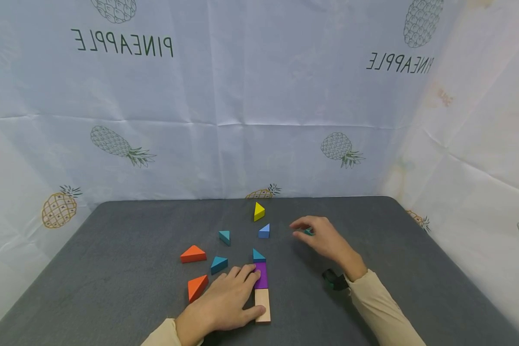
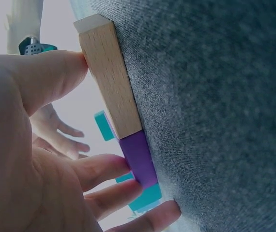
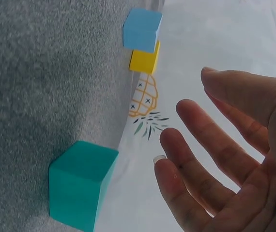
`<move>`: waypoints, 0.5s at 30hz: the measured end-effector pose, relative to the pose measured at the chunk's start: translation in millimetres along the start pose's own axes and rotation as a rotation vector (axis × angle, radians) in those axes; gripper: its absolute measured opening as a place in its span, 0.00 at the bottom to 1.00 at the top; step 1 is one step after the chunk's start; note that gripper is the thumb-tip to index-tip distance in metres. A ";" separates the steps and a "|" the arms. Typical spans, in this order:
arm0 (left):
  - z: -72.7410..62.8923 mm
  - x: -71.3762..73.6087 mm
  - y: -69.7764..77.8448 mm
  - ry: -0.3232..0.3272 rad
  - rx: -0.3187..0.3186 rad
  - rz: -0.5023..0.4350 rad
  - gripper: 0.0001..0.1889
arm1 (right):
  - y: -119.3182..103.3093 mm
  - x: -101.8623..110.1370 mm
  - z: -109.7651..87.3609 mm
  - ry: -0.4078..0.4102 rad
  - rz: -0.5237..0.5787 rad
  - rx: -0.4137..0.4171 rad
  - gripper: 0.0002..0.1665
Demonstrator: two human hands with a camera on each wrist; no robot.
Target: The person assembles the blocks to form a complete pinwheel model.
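Observation:
My left hand (image 1: pixel 227 298) rests its fairly straight fingers on a purple block (image 1: pixel 262 276), with the thumb touching a plain wooden block (image 1: pixel 263 302). In the left wrist view, the wooden block (image 2: pixel 109 77) and purple block (image 2: pixel 139 157) lie end to end. A teal-blue triangular block (image 1: pixel 258 256) stands at the purple block's far end. My right hand (image 1: pixel 326 238) hovers with loosely bent fingers, holding nothing. Near it in the right wrist view is a teal block (image 3: pixel 77 186), apart from the fingertips; in the head view the hand mostly covers a teal block (image 1: pixel 309 231).
A light blue triangle (image 1: pixel 264 231) and a yellow triangle (image 1: pixel 258 212) stand farther back. Left of the row lie a teal triangle (image 1: pixel 225 237), a blue one (image 1: pixel 218 264) and two orange ones (image 1: pixel 193 254). A pineapple-print cloth (image 1: pixel 259 96) hangs behind the dark table (image 1: pixel 125 250).

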State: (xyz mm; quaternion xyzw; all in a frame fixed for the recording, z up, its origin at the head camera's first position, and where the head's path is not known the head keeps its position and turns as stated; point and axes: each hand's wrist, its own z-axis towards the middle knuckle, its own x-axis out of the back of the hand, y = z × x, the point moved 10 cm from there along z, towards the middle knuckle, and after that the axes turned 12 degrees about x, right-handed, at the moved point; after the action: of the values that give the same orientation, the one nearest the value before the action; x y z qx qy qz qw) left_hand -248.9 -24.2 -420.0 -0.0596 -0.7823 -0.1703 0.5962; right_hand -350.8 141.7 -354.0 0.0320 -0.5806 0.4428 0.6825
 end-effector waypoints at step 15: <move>-0.5 -0.8 0.5 0.010 -0.004 -0.003 0.39 | 16.5 9.1 -4.0 -0.019 -0.022 -0.008 0.15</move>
State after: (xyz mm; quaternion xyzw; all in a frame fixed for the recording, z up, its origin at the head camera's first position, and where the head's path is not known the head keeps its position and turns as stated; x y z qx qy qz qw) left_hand -248.1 -23.8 -420.6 -0.0588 -0.7791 -0.1728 0.5997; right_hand -358.9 159.1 -355.6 0.0397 -0.5885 0.4325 0.6819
